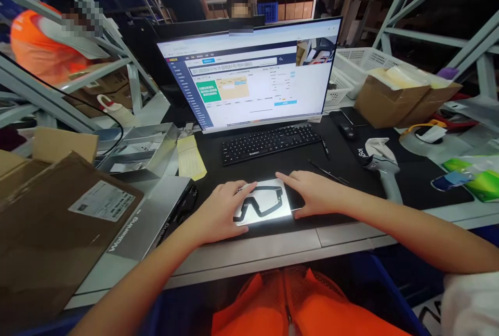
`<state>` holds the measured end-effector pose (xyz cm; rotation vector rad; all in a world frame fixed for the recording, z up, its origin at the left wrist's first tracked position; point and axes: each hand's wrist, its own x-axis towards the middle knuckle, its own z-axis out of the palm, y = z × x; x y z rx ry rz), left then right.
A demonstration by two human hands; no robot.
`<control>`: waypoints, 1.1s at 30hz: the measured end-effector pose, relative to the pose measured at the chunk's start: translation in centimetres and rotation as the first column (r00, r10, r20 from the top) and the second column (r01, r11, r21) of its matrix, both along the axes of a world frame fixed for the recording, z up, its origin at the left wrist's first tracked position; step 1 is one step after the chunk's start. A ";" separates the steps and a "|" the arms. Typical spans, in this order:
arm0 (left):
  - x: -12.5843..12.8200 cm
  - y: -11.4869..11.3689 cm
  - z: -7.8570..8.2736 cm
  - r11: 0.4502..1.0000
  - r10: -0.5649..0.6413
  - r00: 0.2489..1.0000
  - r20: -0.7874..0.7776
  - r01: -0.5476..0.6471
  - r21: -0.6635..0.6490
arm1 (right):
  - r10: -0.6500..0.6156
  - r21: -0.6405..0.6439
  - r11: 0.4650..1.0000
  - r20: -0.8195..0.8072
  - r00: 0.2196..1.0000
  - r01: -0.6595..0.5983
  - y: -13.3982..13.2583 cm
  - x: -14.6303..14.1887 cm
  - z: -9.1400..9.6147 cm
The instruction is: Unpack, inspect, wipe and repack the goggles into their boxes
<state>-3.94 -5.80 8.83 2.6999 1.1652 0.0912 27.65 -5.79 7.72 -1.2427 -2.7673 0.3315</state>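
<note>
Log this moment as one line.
left hand: on white printed item, left end | right hand: at its right end | item: over black mat, keyboard beyond | monitor: lit

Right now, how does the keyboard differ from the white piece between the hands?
The white piece bears a black outline; the keyboard is black. The keyboard is longer than the white piece. The left hand touches the white piece; no hand touches the keyboard. Both show black.

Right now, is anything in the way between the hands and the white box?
Nothing I can clearly see. The left hand holds the white box at its left side. The right hand is at the other end; the dark patch inside its curve I can't make out.
</note>
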 end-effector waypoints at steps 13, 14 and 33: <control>-2.1 0.2 -0.4 0.989 0.072 0.995 0.062 -0.063 -0.135 | -0.086 -0.058 0.995 -0.041 0.995 0.084 0.1 0.6 -0.5; -2.7 0.1 -0.5 0.988 0.077 0.994 0.083 -0.065 -0.137 | -0.105 -0.064 0.993 -0.050 0.993 0.102 0.0 1.3 -0.6; -16.9 -5.2 5.3 0.806 0.411 0.609 0.679 -0.590 0.041 | -0.425 0.008 0.900 -0.201 0.883 0.435 -1.8 10.6 -0.3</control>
